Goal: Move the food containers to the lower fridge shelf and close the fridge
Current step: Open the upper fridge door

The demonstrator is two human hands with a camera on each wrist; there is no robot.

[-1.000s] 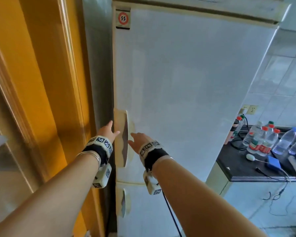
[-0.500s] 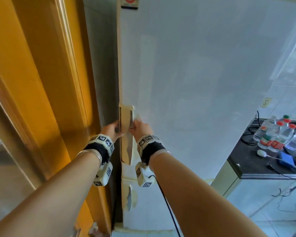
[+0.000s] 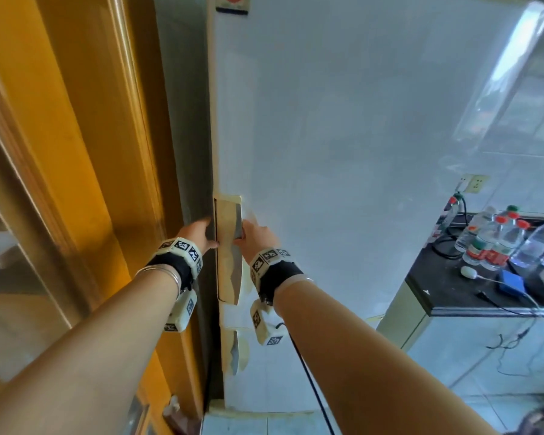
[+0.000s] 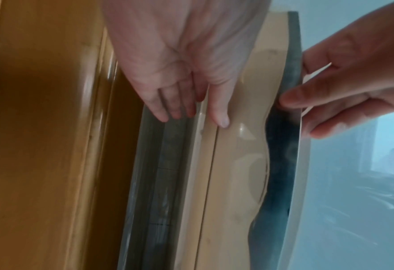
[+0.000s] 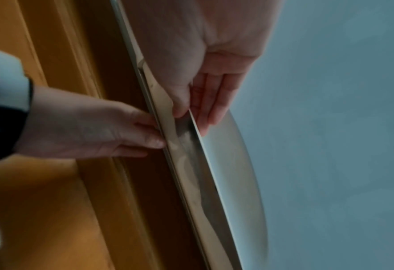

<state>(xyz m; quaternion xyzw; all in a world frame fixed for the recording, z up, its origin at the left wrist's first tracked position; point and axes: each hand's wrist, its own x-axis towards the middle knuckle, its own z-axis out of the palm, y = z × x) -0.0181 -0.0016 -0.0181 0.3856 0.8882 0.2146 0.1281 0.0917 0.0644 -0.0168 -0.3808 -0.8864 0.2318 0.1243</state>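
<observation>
Both hands now reach the fridge door handle.
Left hand rests straight-fingered on its edge; right hand pinches its lip.

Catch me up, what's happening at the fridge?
A person stands at the shut fridge door with both hands on its upright handle. The left hand lies with straight fingers on the handle's outer edge; the right hand has its fingers tucked into the handle's recess. No food containers are in view yet.

Bare forearms; black wristbands with white tag-marked camera blocks; silver bangle left.
</observation>
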